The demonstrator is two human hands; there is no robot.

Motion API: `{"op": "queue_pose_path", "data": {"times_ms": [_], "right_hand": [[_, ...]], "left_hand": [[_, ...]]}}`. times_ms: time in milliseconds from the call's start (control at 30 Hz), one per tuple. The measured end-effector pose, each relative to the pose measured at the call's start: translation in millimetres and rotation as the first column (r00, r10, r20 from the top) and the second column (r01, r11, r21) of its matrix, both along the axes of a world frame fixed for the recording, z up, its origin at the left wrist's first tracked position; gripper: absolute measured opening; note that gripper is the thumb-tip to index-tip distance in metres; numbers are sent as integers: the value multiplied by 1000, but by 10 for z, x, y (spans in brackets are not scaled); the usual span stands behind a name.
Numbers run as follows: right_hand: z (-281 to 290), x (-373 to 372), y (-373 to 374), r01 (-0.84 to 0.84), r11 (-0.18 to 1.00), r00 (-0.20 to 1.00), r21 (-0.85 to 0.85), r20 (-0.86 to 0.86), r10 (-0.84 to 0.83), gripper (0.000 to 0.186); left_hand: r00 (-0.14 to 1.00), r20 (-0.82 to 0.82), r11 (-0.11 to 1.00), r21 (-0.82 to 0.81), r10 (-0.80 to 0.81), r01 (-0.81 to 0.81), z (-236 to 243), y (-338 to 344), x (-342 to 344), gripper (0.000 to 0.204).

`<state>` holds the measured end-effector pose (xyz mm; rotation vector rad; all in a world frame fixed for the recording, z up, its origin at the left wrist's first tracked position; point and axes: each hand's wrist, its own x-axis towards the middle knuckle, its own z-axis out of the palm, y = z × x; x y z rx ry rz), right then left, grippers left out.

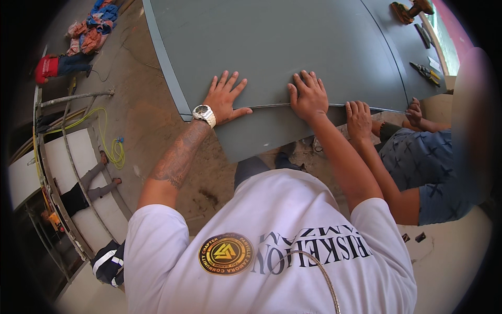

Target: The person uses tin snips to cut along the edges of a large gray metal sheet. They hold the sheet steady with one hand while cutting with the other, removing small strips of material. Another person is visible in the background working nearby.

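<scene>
I saw left hand (224,102) and right hand (309,99) splayed flat on sheet (272,47), along its near edge (269,105) | step seemed steadying | next likely called for even pressure

We are resting our bare left hand (225,98) on the broad, flat, grey sheet (266,42) before us, left of our bare right hand (309,98), which is lying there too. A co-worker's bare hand (359,120) is lying at the near edge, farther right. The black-and-yellow plier-shaped tool (426,73) is lying far right, nearer us than the brown pistol-shaped power tool (402,11). The looped yellow cord (120,155) is lying on the brown floor (141,60) at left.
</scene>
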<state>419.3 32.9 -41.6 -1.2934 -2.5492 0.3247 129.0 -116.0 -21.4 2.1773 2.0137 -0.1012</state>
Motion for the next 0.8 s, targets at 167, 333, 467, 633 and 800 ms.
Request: {"op": "queue_pose_path", "data": {"times_ms": [167,333,467,633,800], "right_hand": [[-28,-7,-18,24,998,999,49,-45,-22,48],[-95,20,24,26,994,998,105,-63,-19,46],[-95,1,3,25,994,997,110,-77,-17,45],[-77,-1,2,22,994,997,105,-72,-15,44],[-72,-2,-14,20,998,999,62,-42,-17,47]], "left_hand": [[1000,23,999,37,-20,19,-6,12,-5,101],[1000,16,999,44,-21,21,0,10,-3,99],[999,38,999,44,-22,20,-5,-8,-1,99],[1000,22,999,48,-17,16,8,2,0,99],[1000,12,999,43,-15,15,-46,-22,-11,100]]}}
